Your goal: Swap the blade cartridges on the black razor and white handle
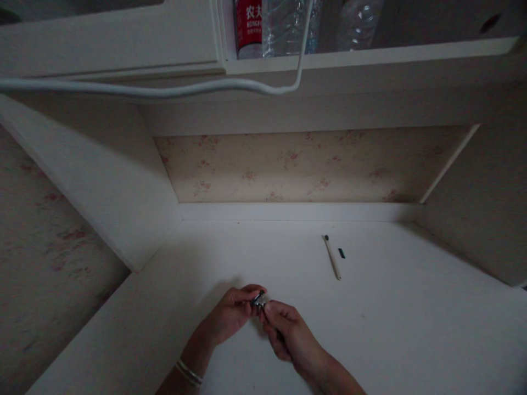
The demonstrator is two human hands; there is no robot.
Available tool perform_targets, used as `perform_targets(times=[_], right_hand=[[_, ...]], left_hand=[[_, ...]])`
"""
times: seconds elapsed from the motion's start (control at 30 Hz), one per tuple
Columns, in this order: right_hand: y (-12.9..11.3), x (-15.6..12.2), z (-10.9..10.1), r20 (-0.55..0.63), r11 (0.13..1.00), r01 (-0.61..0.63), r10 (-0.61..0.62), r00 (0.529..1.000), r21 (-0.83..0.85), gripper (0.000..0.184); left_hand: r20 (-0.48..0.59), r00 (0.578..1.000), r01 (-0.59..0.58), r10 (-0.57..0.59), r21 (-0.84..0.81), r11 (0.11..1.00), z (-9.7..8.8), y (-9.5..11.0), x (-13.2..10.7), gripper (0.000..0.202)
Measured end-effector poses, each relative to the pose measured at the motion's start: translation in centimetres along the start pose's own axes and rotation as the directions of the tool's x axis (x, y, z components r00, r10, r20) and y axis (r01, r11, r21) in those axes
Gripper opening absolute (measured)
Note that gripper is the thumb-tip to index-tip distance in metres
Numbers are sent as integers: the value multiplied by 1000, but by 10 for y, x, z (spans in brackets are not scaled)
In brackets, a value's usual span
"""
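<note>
Both hands (230, 315) hold small shiny object (259, 299) (details unclear); pale stick (333, 260), dark strip (341, 253) lying beyond.

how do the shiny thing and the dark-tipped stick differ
The shiny thing is held by the left hand and the right hand; the stick lies on the table. The shiny thing looks compact, the stick long. The shiny thing is silvery and dark, the stick mostly pale. Both have dark parts.

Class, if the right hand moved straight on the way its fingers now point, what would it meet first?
First, the small shiny object right at the right hand's fingertips; just beyond it, apparently, the left hand's fingers, though depth is hard to judge here.
</note>
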State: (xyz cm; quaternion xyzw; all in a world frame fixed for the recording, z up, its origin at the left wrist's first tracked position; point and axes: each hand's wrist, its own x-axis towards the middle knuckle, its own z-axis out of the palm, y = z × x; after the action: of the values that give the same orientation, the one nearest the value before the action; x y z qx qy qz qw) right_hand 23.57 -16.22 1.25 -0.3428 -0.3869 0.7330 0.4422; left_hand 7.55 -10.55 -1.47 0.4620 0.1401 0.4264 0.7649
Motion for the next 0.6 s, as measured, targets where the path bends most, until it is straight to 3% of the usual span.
perform_targets(times=[0.4, 0.6], right_hand=[[-12, -3, -12, 107, 998, -65, 64, 992, 4, 37], [0, 3, -10, 23, 987, 42, -39, 999, -153, 44]], left_hand=[[30, 1000, 1, -3, 70, 998, 5, 5, 3, 27], [-27, 1000, 19, -15, 144, 989, 2, 3, 3, 25]])
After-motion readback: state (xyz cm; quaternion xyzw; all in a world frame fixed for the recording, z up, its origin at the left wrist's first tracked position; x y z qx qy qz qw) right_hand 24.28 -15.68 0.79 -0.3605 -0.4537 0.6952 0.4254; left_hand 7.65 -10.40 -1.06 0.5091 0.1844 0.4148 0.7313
